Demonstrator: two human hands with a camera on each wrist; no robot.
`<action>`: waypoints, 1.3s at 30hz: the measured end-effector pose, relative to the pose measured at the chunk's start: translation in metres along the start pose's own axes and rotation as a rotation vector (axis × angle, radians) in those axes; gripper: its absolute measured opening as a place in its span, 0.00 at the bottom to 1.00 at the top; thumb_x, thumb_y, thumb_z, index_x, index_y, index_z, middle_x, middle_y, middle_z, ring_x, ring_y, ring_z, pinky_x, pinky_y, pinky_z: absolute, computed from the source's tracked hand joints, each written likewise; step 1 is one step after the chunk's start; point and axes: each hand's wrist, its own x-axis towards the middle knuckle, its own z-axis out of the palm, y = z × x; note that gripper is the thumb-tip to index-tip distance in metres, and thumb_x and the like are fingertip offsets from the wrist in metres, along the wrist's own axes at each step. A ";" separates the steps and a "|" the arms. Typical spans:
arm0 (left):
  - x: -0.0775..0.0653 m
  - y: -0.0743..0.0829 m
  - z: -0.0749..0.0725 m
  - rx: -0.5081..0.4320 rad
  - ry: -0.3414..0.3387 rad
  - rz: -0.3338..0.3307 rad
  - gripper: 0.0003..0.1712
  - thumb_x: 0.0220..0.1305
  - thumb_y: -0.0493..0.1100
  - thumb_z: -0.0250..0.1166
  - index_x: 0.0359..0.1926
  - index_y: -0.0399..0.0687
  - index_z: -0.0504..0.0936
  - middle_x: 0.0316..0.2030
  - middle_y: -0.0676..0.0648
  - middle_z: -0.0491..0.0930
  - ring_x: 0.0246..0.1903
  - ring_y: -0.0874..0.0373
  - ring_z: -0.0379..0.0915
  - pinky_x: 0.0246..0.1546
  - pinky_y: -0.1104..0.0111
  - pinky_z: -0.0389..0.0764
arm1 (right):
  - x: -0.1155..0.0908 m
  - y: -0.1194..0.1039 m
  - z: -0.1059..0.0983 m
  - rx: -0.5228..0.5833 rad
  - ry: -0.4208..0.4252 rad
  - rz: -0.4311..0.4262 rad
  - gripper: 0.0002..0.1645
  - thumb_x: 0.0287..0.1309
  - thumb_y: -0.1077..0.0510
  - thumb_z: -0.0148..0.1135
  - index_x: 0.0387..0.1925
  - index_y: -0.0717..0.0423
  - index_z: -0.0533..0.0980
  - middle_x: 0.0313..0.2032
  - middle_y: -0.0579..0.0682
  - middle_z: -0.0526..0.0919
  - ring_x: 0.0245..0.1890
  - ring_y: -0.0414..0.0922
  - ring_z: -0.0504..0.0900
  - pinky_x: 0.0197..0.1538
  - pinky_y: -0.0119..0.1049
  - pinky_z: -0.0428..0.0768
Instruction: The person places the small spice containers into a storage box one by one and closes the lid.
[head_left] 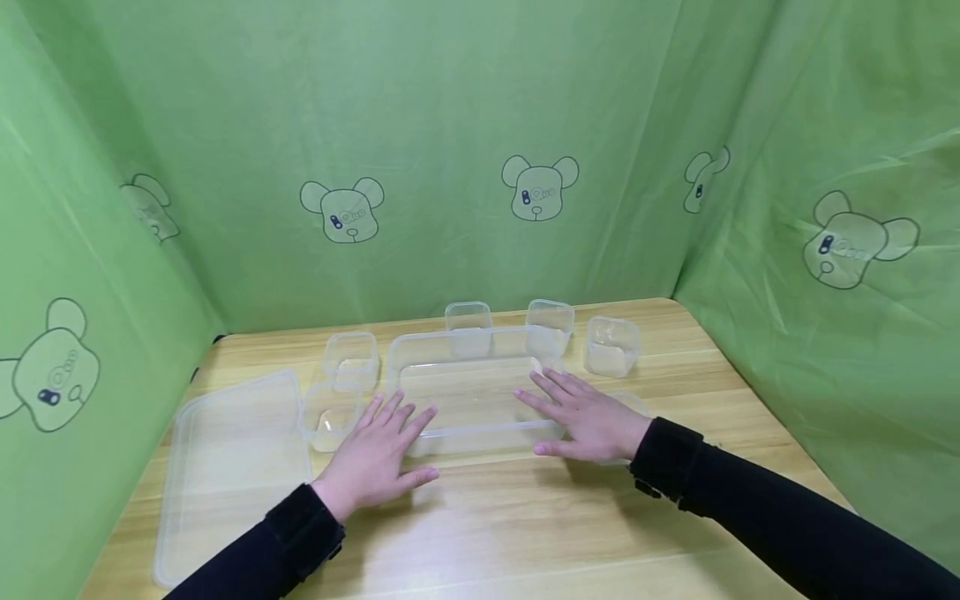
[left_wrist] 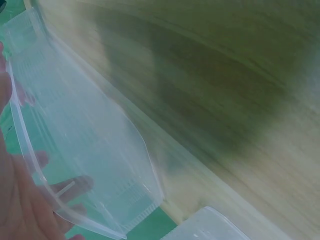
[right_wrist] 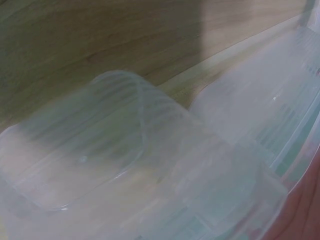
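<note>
Clear, open-topped, round-cornered rectangular box (head_left: 480, 440) toward 12 o'clock on bench (head_left: 487, 525), opening up, long axis 9-to-3 o'clock, left hand (head_left: 378, 456) at its 8 o'clock, right hand (head_left: 591, 419) at 3-4, both hands spread wide, gripping nothing.

Containers (head_left: 480, 441) are clear, sleeves (head_left: 780, 508) black, the bear-patterned curtain (head_left: 450, 108) green.

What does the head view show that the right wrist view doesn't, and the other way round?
Head only: the flat lid at left and the bear faces on the green curtain. Right wrist only: a close look at the ribbed side of the small container that the right hand mostly hides in the head view. Both: the large clear container, the wooden table, part of the right hand.
</note>
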 end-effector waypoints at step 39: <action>0.008 0.005 0.002 0.093 0.056 0.076 0.27 0.62 0.56 0.68 0.55 0.47 0.77 0.39 0.46 0.85 0.41 0.51 0.82 0.68 0.50 0.62 | 0.004 -0.003 -0.002 0.052 -0.074 0.045 0.47 0.69 0.27 0.44 0.80 0.43 0.48 0.72 0.62 0.62 0.75 0.60 0.53 0.76 0.56 0.40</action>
